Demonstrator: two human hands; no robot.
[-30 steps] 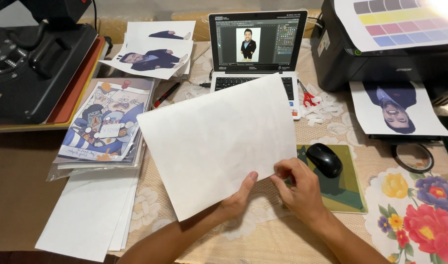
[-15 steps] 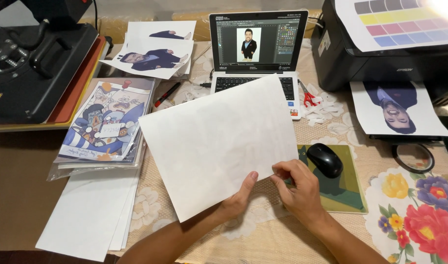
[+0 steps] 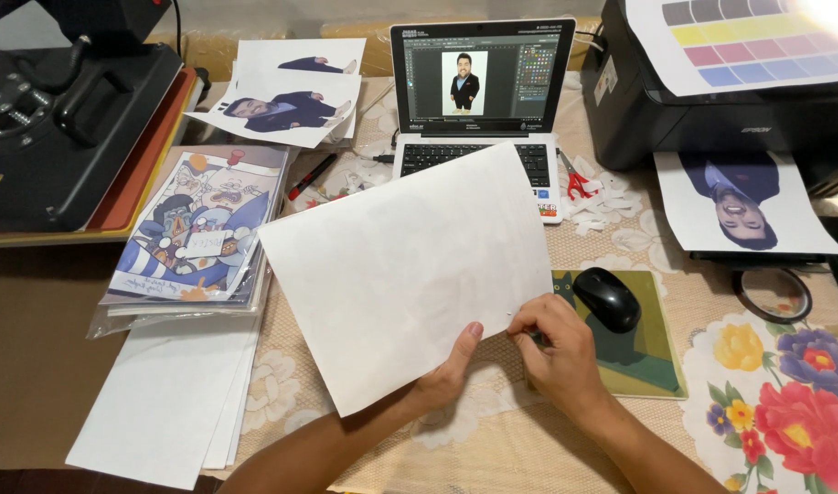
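Observation:
A blank white sheet of paper point(image 3: 400, 274) is held tilted above the table, in front of the laptop. My left hand point(image 3: 446, 375) grips its lower edge, thumb on top. My right hand point(image 3: 556, 352) pinches the sheet's lower right corner with its fingertips, just left of a black computer mouse point(image 3: 606, 299) on a green mouse pad point(image 3: 652, 357).
An open laptop point(image 3: 478, 101) stands behind the sheet. At left are a heat press point(image 3: 62, 128), a bagged stack of cartoon prints point(image 3: 195, 238) and white sheets point(image 3: 167, 402). A printer point(image 3: 711, 101) with a printed photo point(image 3: 743, 201) stands at right. Red scissors point(image 3: 576, 181) lie among paper scraps.

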